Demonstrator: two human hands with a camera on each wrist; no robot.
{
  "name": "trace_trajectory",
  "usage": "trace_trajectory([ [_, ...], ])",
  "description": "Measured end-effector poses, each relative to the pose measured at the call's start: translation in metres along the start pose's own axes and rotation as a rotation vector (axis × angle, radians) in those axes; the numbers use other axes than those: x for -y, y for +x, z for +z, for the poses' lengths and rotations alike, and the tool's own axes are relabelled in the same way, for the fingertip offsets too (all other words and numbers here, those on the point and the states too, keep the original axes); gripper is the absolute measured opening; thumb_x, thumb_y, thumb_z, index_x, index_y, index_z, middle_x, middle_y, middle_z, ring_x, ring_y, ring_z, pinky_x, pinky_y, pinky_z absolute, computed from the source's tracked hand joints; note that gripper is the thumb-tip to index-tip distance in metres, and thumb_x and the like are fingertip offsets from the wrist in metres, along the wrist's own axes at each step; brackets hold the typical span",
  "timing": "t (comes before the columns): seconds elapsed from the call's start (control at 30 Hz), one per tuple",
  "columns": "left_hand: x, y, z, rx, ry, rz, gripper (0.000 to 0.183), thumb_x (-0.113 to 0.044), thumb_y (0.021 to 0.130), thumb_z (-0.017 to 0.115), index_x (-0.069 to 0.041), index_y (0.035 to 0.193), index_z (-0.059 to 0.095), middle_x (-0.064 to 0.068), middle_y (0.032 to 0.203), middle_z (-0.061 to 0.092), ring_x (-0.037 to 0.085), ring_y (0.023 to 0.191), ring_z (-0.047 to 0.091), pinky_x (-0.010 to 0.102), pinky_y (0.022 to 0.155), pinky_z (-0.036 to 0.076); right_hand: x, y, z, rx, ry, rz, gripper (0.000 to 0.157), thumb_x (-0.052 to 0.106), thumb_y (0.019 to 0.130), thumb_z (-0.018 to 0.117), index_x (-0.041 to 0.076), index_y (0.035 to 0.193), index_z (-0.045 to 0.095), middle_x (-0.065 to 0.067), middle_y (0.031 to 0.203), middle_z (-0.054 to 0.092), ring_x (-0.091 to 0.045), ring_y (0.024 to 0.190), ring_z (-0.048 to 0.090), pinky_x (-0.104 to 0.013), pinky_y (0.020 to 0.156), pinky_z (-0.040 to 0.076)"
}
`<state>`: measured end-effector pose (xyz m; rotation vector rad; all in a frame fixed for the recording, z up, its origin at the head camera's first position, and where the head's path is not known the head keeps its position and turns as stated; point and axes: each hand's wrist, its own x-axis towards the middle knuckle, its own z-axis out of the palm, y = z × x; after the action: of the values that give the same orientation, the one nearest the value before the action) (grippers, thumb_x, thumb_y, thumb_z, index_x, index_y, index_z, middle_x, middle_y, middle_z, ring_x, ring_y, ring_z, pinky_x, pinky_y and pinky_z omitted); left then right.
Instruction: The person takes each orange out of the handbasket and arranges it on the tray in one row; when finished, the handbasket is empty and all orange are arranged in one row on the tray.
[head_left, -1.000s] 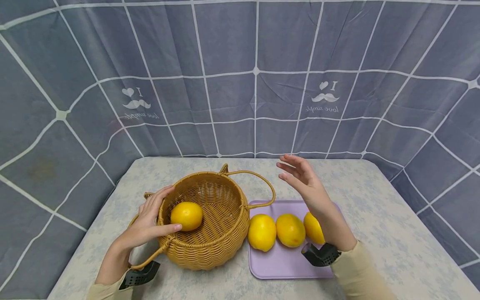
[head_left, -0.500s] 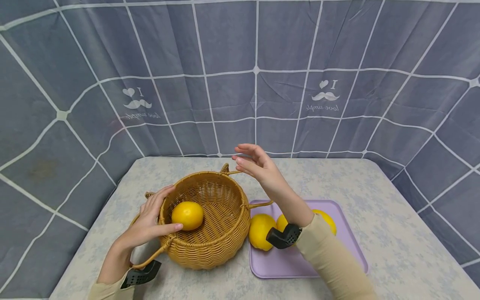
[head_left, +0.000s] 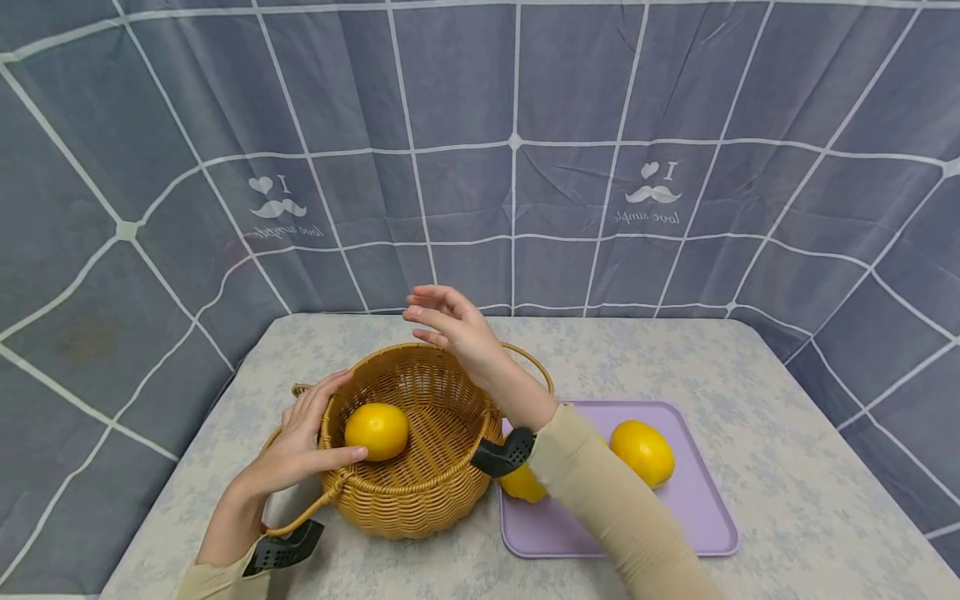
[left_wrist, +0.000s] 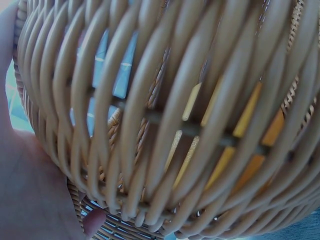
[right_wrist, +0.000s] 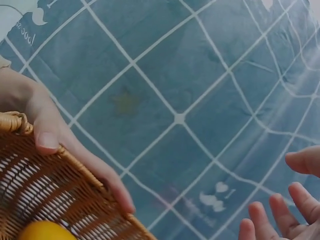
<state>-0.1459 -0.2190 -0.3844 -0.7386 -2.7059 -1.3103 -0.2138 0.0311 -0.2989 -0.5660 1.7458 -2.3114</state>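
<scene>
My left hand (head_left: 292,454) grips the left rim of a round wicker basket (head_left: 416,504), its thumb lapping over the edge and the fingers along the outside. Inside, near that thumb, lies a yellow lemon (head_left: 377,432). Above the basket's back right rim is my right hand (head_left: 461,333), fingers loosely bent and holding nothing. The right wrist view also shows those fingers (right_wrist: 280,215) apart from the thumb. Through the weave in the left wrist view, yellow strips of the lemon (left_wrist: 215,150) show.
On a lilac tray (head_left: 701,521) right of the basket lie more lemons; one lemon (head_left: 642,452) is in plain sight, while another lemon (head_left: 523,483) is partly behind my right wrist. The basket has looped handles (head_left: 300,517). A grey-blue checked cloth (head_left: 570,200) hangs behind the table.
My right hand has moved left, from above the tray to above the basket, staying empty. The left hand, basket and lemon inside look nearly unmoved.
</scene>
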Motion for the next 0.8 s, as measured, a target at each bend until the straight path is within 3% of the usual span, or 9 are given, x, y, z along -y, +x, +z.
trace_trajectory([
  [0.17,-0.001,0.001,-0.001,0.008,-0.005,-0.004,0.091,-0.026,0.077,0.075,-0.020,0.149,0.021,0.010,0.153,0.014,0.039,0.136,0.010,0.067,0.093,0.006,-0.015,0.013,0.014,-0.035,0.022,0.055,0.036,0.008,0.094,0.055,-0.001,0.128,0.048,-0.018,0.124,0.053,-0.018,0.103,0.059,-0.035,0.091,0.046],
  [0.43,-0.002,0.002,0.000,0.020,-0.018,-0.008,0.090,-0.026,0.078,0.075,-0.020,0.149,0.020,0.011,0.153,0.014,0.039,0.136,0.009,0.067,0.092,0.006,-0.041,0.021,0.019,-0.024,-0.064,0.096,0.036,0.012,0.092,0.060,0.003,0.126,0.052,-0.009,0.112,0.059,-0.021,0.102,0.061,-0.041,0.093,0.045],
  [0.7,-0.001,0.002,-0.001,0.021,-0.015,-0.004,0.090,-0.025,0.079,0.074,-0.022,0.150,0.019,0.009,0.153,0.014,0.040,0.136,0.009,0.068,0.092,0.006,-0.046,0.017,0.024,0.090,-0.243,0.128,0.035,0.015,0.090,0.063,0.003,0.122,0.054,-0.007,0.115,0.059,-0.017,0.100,0.059,-0.043,0.091,0.045],
  [0.8,0.001,0.002,-0.002,0.019,-0.019,-0.001,0.090,-0.025,0.079,0.074,-0.022,0.150,0.019,0.009,0.153,0.013,0.040,0.136,0.009,0.068,0.092,0.006,-0.047,0.016,0.024,0.130,-0.300,0.158,0.035,0.017,0.089,0.064,0.005,0.121,0.055,-0.005,0.113,0.060,-0.014,0.098,0.059,-0.036,0.088,0.047],
])
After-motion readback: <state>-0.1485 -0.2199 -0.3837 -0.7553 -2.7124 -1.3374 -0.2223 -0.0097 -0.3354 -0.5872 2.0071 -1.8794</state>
